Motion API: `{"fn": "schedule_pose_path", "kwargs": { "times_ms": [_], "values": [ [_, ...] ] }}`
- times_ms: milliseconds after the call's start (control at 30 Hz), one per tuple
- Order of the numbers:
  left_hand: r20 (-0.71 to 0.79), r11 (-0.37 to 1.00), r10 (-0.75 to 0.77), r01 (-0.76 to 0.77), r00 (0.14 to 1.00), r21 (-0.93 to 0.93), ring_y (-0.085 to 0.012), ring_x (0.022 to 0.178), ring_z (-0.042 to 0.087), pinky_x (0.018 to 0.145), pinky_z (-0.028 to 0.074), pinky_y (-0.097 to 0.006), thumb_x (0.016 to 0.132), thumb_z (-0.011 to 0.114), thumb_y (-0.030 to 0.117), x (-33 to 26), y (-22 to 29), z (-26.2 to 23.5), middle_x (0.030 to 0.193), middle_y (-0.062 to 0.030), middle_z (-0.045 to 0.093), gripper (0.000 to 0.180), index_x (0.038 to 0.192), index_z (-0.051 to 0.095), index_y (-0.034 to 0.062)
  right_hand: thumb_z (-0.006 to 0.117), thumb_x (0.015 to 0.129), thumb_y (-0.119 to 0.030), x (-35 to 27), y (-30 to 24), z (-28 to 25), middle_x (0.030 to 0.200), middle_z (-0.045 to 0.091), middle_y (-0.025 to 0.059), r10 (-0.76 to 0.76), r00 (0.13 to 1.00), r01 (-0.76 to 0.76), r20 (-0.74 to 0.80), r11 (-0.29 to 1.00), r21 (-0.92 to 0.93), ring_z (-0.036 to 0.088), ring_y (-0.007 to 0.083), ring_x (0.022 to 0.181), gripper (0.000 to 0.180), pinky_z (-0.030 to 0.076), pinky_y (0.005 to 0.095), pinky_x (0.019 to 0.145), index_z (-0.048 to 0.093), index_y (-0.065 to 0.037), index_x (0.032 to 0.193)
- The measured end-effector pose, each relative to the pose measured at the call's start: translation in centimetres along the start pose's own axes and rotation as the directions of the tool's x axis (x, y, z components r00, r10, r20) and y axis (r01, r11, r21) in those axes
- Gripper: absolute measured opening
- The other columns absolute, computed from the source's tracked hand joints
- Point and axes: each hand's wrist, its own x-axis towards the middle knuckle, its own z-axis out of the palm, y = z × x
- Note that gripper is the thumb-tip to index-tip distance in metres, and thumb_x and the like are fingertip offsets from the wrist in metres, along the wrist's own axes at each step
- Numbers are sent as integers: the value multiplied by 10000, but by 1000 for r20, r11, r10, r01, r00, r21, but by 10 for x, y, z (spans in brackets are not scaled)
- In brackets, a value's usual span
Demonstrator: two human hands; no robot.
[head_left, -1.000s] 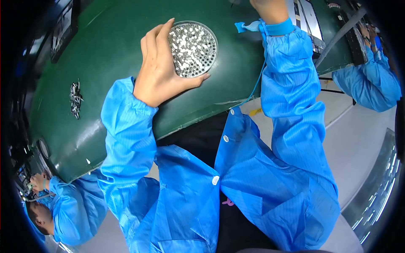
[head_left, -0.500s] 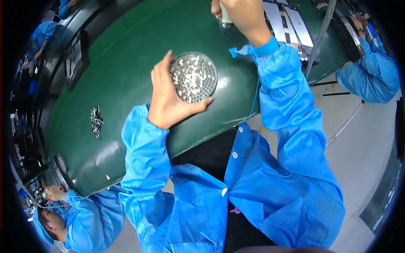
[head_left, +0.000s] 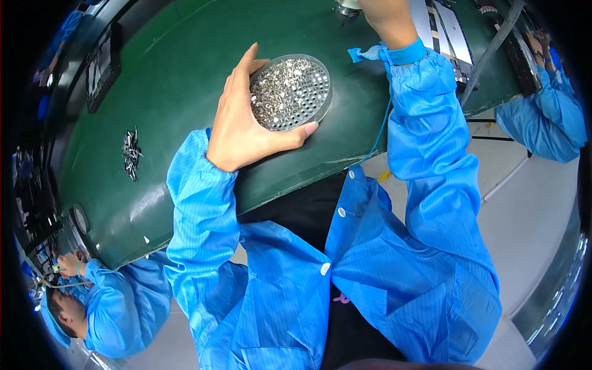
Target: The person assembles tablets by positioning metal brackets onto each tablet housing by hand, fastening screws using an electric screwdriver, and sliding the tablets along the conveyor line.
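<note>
My left hand (head_left: 243, 126) curves round a round clear dish (head_left: 325, 106), thumb at its near edge and fingers along its left side. The dish is tilted above the green table. Inside it, small shiny metal screws (head_left: 277, 89) are heaped toward the left over a plate full of holes, and several holes show bare at the right. My right hand (head_left: 385, 15) is at the top edge, closed on a pale cylindrical thing with a metallic end (head_left: 346, 11); its fingertips are cut off by the frame. A blue strap (head_left: 407, 52) circles the right wrist.
On the green table (head_left: 179, 80), a pile of dark and silvery slender pieces (head_left: 131, 154) lies at the left. Flat silver panels (head_left: 453, 37) stand at the upper right, near a grey bar (head_left: 493, 52). Co-workers in blue sit at lower left (head_left: 126, 308) and right (head_left: 542, 117).
The dish in my left hand has tilted, and its screws have shifted leftward, baring holes at the right. My right hand has moved a little right and toward the top edge.
</note>
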Motion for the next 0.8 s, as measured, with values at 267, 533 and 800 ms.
{"fn": "schedule_pose_path", "kwargs": {
  "times_ms": [267,533,800],
  "values": [
    [-209,959,131,-71,969,274,-427,1252,478,1059,438,-490,543,946,306,4,8,15,1344,-279,432,1226,1492,273,-80,695,886,-122,2,4,-10,594,629,60,-5,1000,6,23,1000,-9,557,115,431,139,422,247,407,696,16,906],
    [-318,843,287,-80,904,532,-463,1233,477,1045,436,-498,557,975,281,13,1,13,1398,-312,402,1251,1494,249,-116,711,885,-124,2,6,-15,600,632,54,2,1000,-2,-3,1000,3,558,113,432,138,420,250,405,698,11,912],
    [-371,803,317,-38,873,595,-466,1256,462,1044,429,-512,493,997,409,11,0,17,1437,-325,397,1335,1475,274,-135,717,883,-121,1,5,-15,594,626,45,32,999,-32,-3,999,17,558,110,434,123,426,249,412,698,-1,904]
  ]
}}
